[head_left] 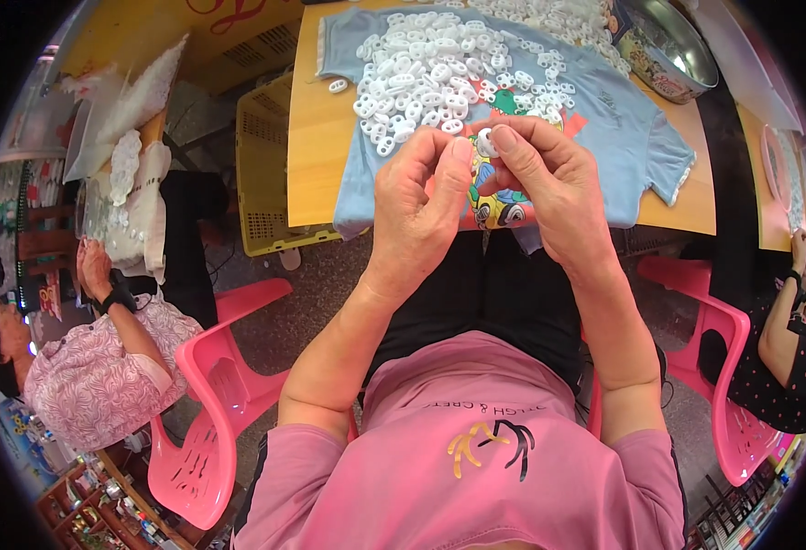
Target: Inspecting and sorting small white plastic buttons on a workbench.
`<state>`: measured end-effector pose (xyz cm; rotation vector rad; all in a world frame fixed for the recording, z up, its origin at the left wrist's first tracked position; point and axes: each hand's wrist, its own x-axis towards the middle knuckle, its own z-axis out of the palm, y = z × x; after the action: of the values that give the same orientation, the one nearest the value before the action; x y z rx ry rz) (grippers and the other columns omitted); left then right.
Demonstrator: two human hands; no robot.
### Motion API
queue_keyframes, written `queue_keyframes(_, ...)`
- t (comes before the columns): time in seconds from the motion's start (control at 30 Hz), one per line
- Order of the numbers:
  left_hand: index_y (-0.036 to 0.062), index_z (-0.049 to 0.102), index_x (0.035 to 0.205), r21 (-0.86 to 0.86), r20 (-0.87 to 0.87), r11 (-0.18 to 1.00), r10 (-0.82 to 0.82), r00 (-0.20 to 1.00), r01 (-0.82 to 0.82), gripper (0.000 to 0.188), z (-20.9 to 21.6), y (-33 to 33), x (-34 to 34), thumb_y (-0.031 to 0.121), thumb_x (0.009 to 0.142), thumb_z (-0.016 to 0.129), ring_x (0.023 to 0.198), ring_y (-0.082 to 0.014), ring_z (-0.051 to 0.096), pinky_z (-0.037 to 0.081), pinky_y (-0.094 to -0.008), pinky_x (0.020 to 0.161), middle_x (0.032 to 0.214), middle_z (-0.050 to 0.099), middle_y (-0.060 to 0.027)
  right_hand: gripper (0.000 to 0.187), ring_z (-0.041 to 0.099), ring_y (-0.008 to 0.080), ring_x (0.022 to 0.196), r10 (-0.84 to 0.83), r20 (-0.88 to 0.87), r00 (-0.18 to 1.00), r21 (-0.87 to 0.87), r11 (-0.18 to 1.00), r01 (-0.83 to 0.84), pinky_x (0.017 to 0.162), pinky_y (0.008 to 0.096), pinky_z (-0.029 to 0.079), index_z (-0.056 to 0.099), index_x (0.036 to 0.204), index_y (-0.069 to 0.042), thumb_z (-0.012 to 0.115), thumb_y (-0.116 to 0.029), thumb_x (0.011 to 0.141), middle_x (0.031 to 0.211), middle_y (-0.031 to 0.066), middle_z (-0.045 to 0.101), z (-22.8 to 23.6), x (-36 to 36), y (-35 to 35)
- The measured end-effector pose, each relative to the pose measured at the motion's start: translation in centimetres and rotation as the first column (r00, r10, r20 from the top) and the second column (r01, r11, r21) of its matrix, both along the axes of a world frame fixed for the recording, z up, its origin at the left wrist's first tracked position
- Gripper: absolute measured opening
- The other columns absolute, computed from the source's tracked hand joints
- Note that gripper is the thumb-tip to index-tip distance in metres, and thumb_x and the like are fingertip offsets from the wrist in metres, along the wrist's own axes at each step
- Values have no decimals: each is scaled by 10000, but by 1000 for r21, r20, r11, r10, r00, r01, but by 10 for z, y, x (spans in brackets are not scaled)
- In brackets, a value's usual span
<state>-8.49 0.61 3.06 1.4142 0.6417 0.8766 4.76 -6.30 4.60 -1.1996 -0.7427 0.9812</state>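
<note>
My right hand [554, 188] pinches a small white plastic piece [485, 143] between thumb and forefinger, above the near part of the table. Close beside it is my left hand [419, 197], thumb pressed against its curled forefinger; whatever that pinch holds, if anything, is hidden. Under both hands lies a light blue T-shirt [668, 147] with a colourful cartoon print. Just beyond my left hand, a heap of white oval pieces with holes [416, 69] covers part of the shirt. A looser cluster of smaller white pieces [549, 90] spreads to the right of the heap.
The shirt lies on a wooden table [309, 165]. A round metal tin [667, 55] stands at the far right, more white pieces [568, 18] at the back. A yellow crate [261, 174] sits left. Pink chairs [224, 394] flank me; other people's hands [94, 270] work at side tables.
</note>
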Motion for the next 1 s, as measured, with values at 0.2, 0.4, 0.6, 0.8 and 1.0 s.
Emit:
queue_keyframes(0.2, 1, 564, 844, 6, -9, 1000, 20, 1000, -20, 212, 2, 4, -2, 171, 970, 568, 635, -53, 433, 377, -243, 553, 684, 512, 13, 261, 558, 44, 722, 15, 53, 998, -28, 1000, -13, 677, 238, 534, 659, 1104, 4, 589, -208, 970, 866, -2, 635, 2, 2, -1)
queue_keyframes(0.4, 0, 564, 821, -3, -32, 1000, 8, 999, -8, 207, 1, 3, -2, 154, 960, 576, 633, -56, 437, 381, -242, 554, 677, 515, 7, 261, 597, 68, 695, 34, -46, 998, -21, 999, -35, 644, 220, 519, 656, 1057, 11, 601, -226, 962, 844, 5, 623, -4, 1, 0)
queue_keyframes(0.6, -4, 567, 829, 36, -77, 999, 12, 997, -10, 210, 5, 1, -3, 159, 960, 579, 648, -59, 453, 393, -242, 566, 695, 535, -4, 266, 600, 71, 705, 38, -87, 995, -10, 999, -39, 651, 223, 524, 657, 1058, 11, 607, -231, 959, 849, 7, 624, -4, 1, -1)
queue_keyframes(0.8, -3, 570, 846, 47, -63, 999, 11, 998, -8, 200, 3, 0, -2, 160, 961, 581, 608, -43, 454, 368, -233, 488, 692, 539, -11, 259, 582, 66, 732, 11, 64, 998, 6, 1000, -11, 674, 252, 542, 647, 1117, 7, 580, -199, 976, 953, 31, 660, -1, -1, -2)
queue_keyframes(1.0, -2, 569, 857, 59, -35, 998, 8, 999, -6, 199, 0, -4, 2, 164, 967, 572, 566, -43, 477, 361, -230, 460, 693, 544, -15, 257, 630, 97, 800, 47, 51, 998, 28, 998, -49, 703, 241, 539, 640, 1120, 13, 568, -192, 982, 1042, 52, 665, -2, -3, -3)
